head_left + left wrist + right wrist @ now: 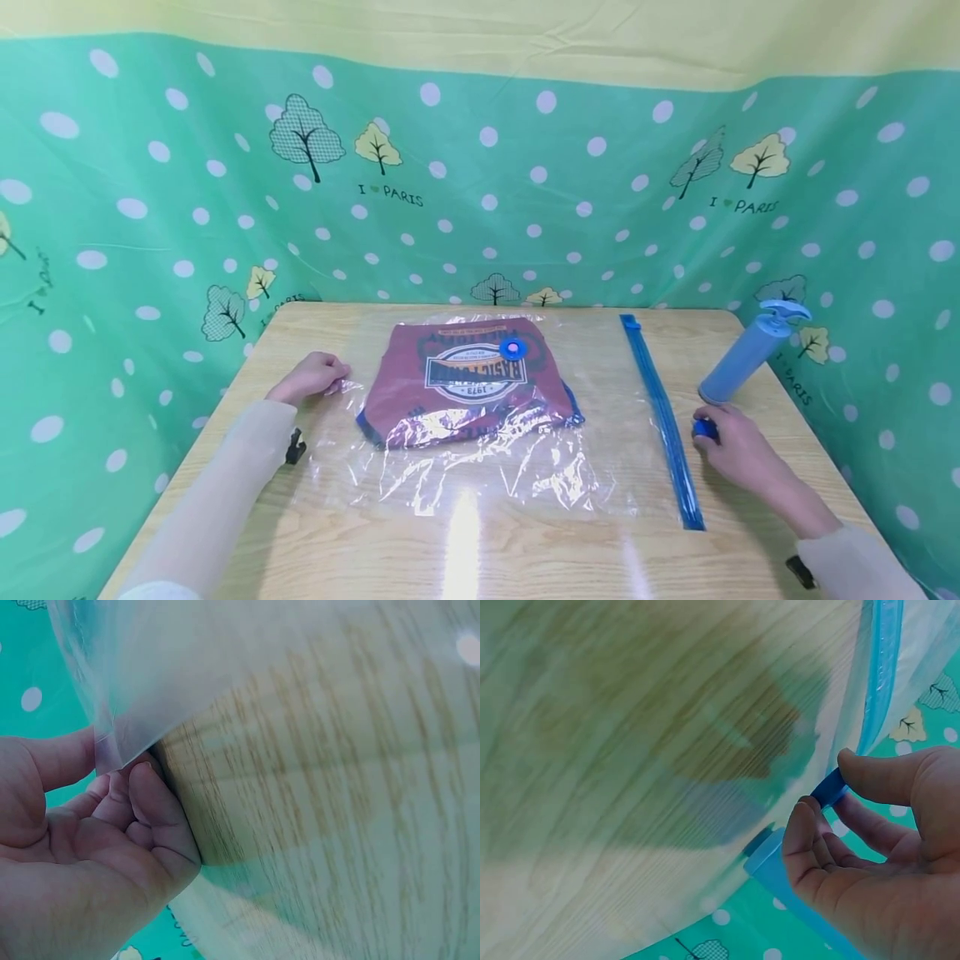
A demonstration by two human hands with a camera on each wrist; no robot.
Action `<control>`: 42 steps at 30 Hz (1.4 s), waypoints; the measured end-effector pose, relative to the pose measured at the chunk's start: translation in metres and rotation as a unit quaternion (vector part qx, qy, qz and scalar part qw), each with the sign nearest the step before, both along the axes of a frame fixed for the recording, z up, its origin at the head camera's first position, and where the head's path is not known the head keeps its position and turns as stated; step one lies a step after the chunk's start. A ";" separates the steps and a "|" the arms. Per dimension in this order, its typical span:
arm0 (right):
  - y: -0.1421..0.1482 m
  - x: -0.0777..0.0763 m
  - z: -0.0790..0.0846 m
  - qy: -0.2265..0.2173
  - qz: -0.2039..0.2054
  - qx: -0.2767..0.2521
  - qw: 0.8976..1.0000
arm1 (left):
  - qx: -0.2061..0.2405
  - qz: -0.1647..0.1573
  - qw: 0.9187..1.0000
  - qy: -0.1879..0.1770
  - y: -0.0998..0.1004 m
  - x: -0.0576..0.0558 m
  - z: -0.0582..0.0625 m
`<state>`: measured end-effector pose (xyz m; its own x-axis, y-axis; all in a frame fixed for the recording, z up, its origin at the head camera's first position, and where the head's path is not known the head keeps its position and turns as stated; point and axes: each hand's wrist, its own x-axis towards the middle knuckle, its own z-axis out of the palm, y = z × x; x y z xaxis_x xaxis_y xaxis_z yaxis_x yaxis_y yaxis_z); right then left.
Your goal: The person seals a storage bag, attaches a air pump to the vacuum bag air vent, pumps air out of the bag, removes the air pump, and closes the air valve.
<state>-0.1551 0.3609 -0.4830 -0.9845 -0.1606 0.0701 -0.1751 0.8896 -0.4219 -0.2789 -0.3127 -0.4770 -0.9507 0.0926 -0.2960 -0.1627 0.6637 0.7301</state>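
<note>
A clear vacuum storage bag [517, 475] lies flat on the table with a folded maroon printed garment [405, 358] inside. Its round blue valve [513, 349] sits above the garment, and a blue zip strip [663, 417] closes off the right side. My left hand [311, 377] pinches the bag's left edge between thumb and curled fingers; the left wrist view shows the plastic [112, 746] there. To the right of the zip strip, my right hand [738, 446] holds a small round blue cap [829, 787] between thumb and fingertips.
A blue hand pump [742, 362] stands tilted in the head view at the table's right, just beyond my right hand. The wooden table [360, 550] reflects a bright light at its front. A green dotted curtain [480, 183] encloses the back and sides.
</note>
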 end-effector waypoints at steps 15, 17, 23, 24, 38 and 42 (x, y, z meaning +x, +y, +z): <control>0.018 0.016 -0.002 -0.047 -0.018 0.018 0.999 | 0.006 0.007 1.000 -0.010 0.002 0.008 -0.013; 0.021 0.016 -0.004 -0.041 -0.020 0.018 0.999 | 0.007 0.009 1.000 -0.010 0.004 0.007 -0.011; 0.024 0.014 -0.002 -0.043 -0.022 0.020 0.999 | 0.007 0.011 1.000 -0.013 0.006 0.004 -0.005; 0.024 0.014 -0.001 -0.046 -0.021 0.019 0.999 | 0.006 0.010 1.000 -0.013 0.005 0.003 -0.004; 0.024 0.014 -0.001 -0.049 -0.022 0.014 0.998 | 0.008 0.006 1.000 -0.011 0.001 0.001 -0.001; 0.027 0.010 0.003 -0.054 -0.026 0.009 0.998 | 0.009 0.011 1.000 -0.011 -0.001 0.000 -0.003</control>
<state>-0.1455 0.3882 -0.4798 -0.9932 -0.1096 -0.0395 -0.0830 0.9038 -0.4198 -0.2788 -0.3138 -0.4800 -0.9458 0.0763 -0.3157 -0.1942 0.6465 0.7378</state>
